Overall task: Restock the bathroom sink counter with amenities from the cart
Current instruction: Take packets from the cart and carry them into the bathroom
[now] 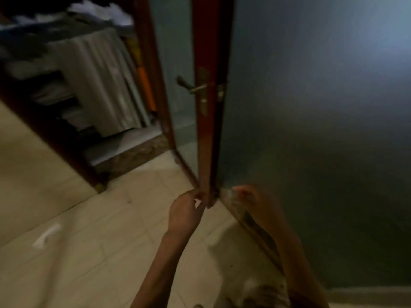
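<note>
Both hands are out in front, low by the foot of the door [209, 130]. The left hand [185, 212] is just left of the door's edge, fingers curled in towards the thumb. The blur is heavy, and I cannot tell whether it pinches anything. The right hand [249, 197] is just right of that edge, against the frosted pane. A pale smear [230, 195] sits at its fingertips. It could be a clear packet or only glare, so I cannot tell that grip either.

The cart [95, 85] stands left of the door, out beyond the doorway, well apart from both hands. It is draped in grey cloth, with folded linen [51, 92] stacked on its shelves. No amenities can be made out from here, and if they are on it they are lost in the dark and blur.

Such stock is probably small and light: sachets, little bottles, wrapped soap. The plastic is likely slick, and bottles may roll. Better to take each by its body rather than its cap, or scoop several into a cupped palm with the other hand underneath. The sink counter is not in view.
</note>
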`<state>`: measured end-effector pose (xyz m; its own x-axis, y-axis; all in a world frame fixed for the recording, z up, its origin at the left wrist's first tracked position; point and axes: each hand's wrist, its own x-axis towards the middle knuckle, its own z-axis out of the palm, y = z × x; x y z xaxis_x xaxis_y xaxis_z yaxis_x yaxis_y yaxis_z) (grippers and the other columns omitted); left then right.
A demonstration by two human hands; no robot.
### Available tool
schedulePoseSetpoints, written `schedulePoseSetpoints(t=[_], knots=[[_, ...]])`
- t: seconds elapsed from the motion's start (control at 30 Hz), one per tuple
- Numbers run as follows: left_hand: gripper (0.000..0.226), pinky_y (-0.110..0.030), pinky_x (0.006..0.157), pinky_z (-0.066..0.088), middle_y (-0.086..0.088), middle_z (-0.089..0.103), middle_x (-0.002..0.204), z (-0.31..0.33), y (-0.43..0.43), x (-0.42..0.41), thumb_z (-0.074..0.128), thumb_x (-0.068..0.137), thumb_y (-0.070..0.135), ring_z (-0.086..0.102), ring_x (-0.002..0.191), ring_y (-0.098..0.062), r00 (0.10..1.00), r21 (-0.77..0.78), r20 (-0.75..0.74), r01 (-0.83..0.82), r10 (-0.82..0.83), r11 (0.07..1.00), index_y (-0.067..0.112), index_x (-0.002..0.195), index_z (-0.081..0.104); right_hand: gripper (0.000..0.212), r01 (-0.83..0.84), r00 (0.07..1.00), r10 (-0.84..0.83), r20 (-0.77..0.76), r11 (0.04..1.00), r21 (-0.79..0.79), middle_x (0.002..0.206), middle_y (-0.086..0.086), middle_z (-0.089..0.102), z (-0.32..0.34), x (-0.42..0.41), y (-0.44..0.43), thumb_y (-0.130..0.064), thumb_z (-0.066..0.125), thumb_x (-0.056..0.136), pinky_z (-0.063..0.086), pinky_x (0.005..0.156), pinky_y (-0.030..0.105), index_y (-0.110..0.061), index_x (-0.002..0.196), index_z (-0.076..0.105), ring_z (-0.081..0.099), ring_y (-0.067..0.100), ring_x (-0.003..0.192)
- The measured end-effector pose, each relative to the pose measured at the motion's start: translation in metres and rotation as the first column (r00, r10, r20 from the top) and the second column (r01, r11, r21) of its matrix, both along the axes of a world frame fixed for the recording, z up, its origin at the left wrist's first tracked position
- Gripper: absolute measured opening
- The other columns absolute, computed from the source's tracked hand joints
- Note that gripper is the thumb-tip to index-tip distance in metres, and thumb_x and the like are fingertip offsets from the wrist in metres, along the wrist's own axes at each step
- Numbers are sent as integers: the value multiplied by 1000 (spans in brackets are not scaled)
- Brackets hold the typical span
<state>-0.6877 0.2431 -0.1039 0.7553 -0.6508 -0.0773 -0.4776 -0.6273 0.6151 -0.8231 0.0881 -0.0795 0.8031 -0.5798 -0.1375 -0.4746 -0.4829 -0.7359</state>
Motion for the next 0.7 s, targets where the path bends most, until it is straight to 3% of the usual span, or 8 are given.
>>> schedulePoseSetpoints(t=[0.1,0.23,0.33,0.5,0.7], knots=[[23,-26,79,48,16,67,108,4,46,34,60,90,33,63,98,-8,984,63,54,-173,169,983,35,113,61,25,-198,980,198,-11,968,-152,106,-5,67,6,62,24,-23,66,88,45,82,22,-26,112,68,62,12,96],[25,-26,76,50,15,67,109,3,91,65,60,91,33,64,94,-8,907,78,106,-415,407,906,33,116,60,28,-405,914,385,-131,886,-225,112,-17,60,8,130,54,-30,60,92,45,84,22,-33,120,61,57,2,101],[25,-24,73,48,13,67,110,1,111,88,60,92,31,64,94,-8,850,101,106,-525,516,845,31,116,60,31,-504,864,480,-154,823,-263,114,-16,59,5,179,69,-31,59,92,43,86,20,-33,123,59,54,2,105],[27,-18,69,42,13,65,114,1,112,145,59,93,32,63,94,-7,800,178,121,-599,587,781,31,120,58,35,-640,768,599,-224,706,-303,122,-11,60,-2,263,71,-32,59,92,47,92,33,-29,127,58,54,11,112],[30,-21,74,44,11,65,116,24,71,253,60,92,32,62,100,-9,794,175,181,-606,580,776,30,122,58,37,-669,742,617,-260,660,-342,123,-6,61,19,375,30,-30,59,92,46,90,31,-26,129,57,56,15,112]])
